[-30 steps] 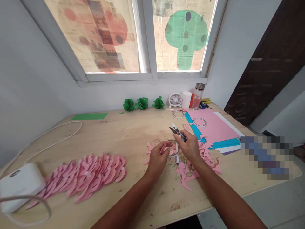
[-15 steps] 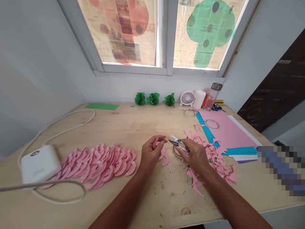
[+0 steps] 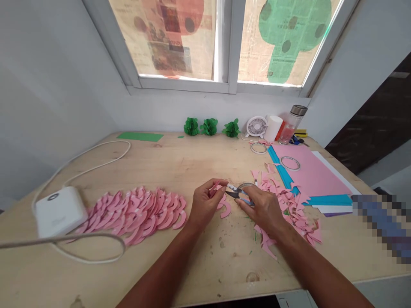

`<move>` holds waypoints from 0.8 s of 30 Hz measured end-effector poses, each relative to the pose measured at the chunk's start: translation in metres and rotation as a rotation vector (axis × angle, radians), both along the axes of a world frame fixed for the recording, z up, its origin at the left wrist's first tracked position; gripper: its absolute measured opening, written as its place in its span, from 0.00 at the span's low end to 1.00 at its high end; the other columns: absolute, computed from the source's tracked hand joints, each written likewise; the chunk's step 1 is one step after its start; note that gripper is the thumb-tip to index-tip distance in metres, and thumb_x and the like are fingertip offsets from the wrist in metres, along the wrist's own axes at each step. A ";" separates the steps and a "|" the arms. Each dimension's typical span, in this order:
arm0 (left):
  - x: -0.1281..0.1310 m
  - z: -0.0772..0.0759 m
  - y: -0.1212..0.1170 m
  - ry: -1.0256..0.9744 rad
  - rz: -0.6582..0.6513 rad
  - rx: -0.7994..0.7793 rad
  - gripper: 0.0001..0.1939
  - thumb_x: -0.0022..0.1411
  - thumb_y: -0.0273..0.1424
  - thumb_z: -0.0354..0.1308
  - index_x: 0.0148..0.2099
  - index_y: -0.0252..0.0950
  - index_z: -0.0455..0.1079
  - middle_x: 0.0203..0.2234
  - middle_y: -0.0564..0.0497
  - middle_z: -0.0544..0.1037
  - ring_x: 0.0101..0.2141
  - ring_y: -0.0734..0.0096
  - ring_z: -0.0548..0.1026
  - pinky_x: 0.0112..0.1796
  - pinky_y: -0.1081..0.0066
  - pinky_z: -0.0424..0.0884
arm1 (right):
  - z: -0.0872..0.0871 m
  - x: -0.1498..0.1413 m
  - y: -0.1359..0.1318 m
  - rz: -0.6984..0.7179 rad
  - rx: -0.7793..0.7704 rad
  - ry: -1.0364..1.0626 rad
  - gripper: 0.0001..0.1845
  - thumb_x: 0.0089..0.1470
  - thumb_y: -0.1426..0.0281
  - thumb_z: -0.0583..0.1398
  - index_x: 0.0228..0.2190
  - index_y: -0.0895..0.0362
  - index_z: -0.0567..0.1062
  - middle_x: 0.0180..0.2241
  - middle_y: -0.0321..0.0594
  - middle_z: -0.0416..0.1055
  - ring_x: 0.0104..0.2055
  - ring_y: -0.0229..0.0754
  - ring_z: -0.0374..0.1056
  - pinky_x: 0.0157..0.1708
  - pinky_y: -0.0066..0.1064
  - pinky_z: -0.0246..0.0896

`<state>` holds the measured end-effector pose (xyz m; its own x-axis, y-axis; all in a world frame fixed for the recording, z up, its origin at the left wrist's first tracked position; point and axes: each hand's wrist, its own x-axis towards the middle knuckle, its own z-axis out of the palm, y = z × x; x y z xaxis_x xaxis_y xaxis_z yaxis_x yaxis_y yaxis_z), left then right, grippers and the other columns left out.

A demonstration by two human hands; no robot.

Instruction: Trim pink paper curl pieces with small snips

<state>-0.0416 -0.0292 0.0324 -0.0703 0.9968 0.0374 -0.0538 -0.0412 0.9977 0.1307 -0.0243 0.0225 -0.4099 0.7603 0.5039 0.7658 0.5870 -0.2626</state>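
My left hand (image 3: pixel 207 201) pinches a small pink paper piece (image 3: pixel 215 188) between thumb and fingers, at the middle of the table. From the right, my right hand (image 3: pixel 265 205) is closed on scissors (image 3: pixel 236 193), whose blades point left and reach the left fingertips. Whether the blades touch the paper I cannot tell. Below the left fingers a curved pink paper cutout (image 3: pixel 226 209) lies on the wood. A ring of tape (image 3: pixel 246 185) is partly hidden behind the right hand.
Overlapping pink curved cutouts (image 3: pixel 144 216) lie at left beside a white power bank (image 3: pixel 61 211) with a cable. Pink scraps (image 3: pixel 297 209) spread at right, near pink sheets (image 3: pixel 317 171). Along the wall stand green paper decorations (image 3: pixel 210 127), a small fan (image 3: pixel 257 126) and a bottle (image 3: pixel 290 125).
The scissors have moved closer to the left fingertips, and their blades sit nearer the held paper. The whole view has shifted slightly.
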 end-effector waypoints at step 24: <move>-0.008 -0.006 0.007 0.198 -0.077 0.166 0.07 0.54 0.34 0.55 0.30 0.35 0.67 0.30 0.51 0.73 0.28 0.74 0.68 0.28 0.76 0.63 | -0.001 -0.002 -0.001 -0.016 -0.036 -0.016 0.15 0.55 0.60 0.53 0.36 0.57 0.72 0.25 0.38 0.71 0.24 0.36 0.64 0.23 0.25 0.50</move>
<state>-0.0501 -0.0223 0.0265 0.0308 0.9780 0.2063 0.1321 -0.2086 0.9690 0.1290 -0.0250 0.0217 -0.4057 0.7841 0.4697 0.7791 0.5654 -0.2707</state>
